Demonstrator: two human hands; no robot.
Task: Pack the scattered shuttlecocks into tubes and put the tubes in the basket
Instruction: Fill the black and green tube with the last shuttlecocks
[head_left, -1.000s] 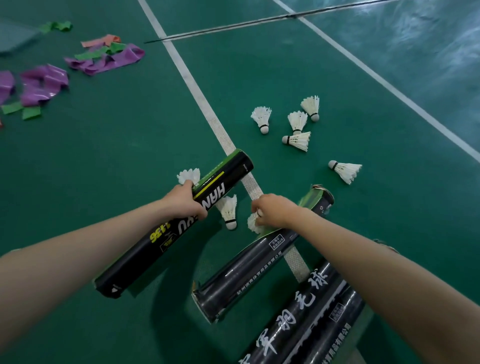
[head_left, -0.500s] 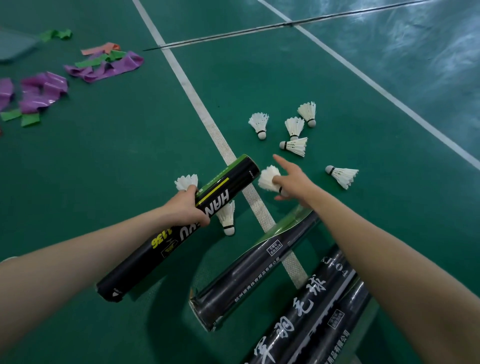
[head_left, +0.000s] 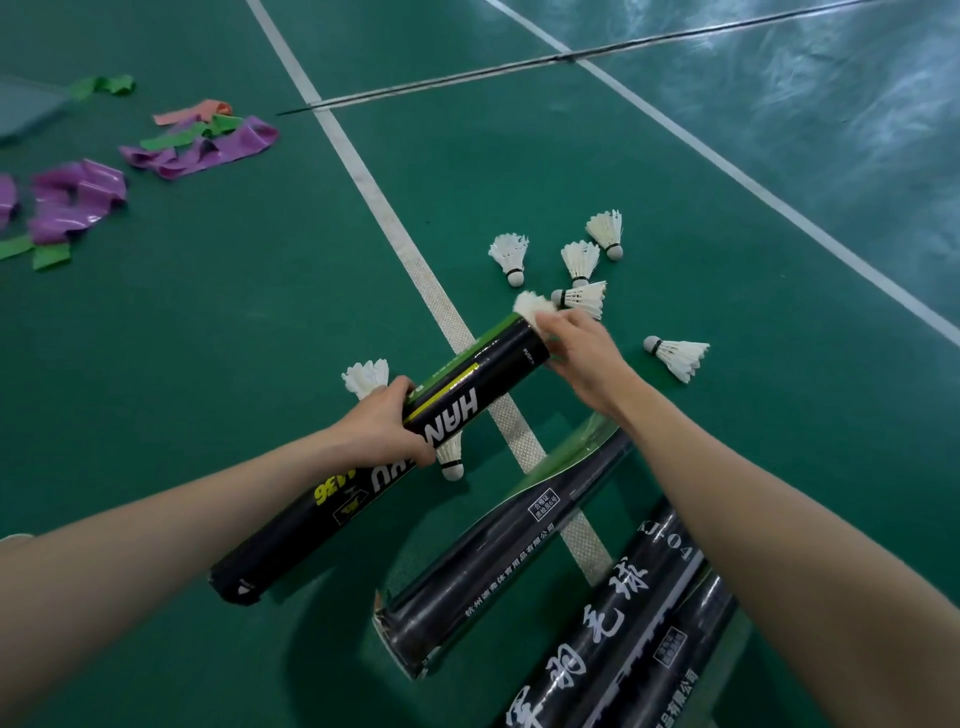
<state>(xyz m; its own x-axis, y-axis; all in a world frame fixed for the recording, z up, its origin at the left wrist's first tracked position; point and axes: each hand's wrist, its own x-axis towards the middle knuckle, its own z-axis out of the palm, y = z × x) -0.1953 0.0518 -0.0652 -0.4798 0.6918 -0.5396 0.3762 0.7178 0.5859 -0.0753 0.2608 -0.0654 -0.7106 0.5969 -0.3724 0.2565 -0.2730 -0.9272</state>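
Shuttlecock (head_left: 530, 307) now at tube (head_left: 470, 387) rim

The shuttlecock (head_left: 529, 307) at the tube (head_left: 467, 384) mouth is blurred, cork unseen.

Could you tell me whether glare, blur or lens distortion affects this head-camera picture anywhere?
Head view: pale glare washes the floor at upper right; the white court line bends slightly from the wide lens; the shuttlecock at the mouth of the tube is blurred beside the right hand; the left hand and the tube's lettering are sharp.
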